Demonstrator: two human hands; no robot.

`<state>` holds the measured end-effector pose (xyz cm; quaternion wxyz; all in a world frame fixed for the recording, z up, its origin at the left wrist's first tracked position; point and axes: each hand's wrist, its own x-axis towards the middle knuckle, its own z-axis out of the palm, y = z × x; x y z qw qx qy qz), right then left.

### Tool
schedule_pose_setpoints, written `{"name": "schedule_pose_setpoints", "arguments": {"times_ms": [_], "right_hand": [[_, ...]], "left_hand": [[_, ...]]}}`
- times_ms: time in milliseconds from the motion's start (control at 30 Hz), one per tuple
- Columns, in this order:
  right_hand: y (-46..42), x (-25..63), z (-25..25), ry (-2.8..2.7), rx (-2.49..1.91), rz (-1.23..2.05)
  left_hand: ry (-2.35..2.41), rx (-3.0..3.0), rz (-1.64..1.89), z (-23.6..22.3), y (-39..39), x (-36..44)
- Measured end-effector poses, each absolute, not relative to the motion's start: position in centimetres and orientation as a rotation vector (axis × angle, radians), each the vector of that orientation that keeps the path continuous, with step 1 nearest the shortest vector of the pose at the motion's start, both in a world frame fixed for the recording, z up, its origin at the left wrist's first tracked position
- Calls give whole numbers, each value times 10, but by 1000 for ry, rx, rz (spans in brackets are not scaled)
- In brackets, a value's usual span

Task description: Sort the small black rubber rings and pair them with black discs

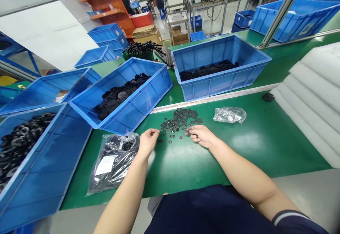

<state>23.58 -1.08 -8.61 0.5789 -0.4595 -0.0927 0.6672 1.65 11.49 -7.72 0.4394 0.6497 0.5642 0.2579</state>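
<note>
A pile of small black washers lies spread on the green table. My left hand rests at the pile's left edge, fingers curled into a pinch on something too small to name. My right hand sits at the pile's lower right edge, fingers bent together over the washers. A clear bag full of black washers lies just left of my left hand.
Blue bins of black round parts stand behind: one tilted, one at the back, one at near left. A crumpled empty bag and a black disc lie to the right. White foam sheets are stacked at far right.
</note>
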Motion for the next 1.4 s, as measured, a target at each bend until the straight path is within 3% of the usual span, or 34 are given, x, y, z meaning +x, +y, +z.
{"name": "schedule_pose_setpoints", "arguments": {"times_ms": [200,367,633,1133,1400], "right_hand": [[-11,236,-86,-112,-1025,1631],[-11,238,-88,-119,-975,1672],[-14,233,-80,-301,-1110,1673],[-14,231,-84,-404,-1172,1557],[-16,229,-84,-508,-1206,1495]], "left_hand": [[1595,1756,470,-84,129,9],[1447,1034,891,-77,133,7],[1108,476,831,-55,122,12],[903,949,514,-83,52,59],[1001,1097,560,-83,51,74]]}}
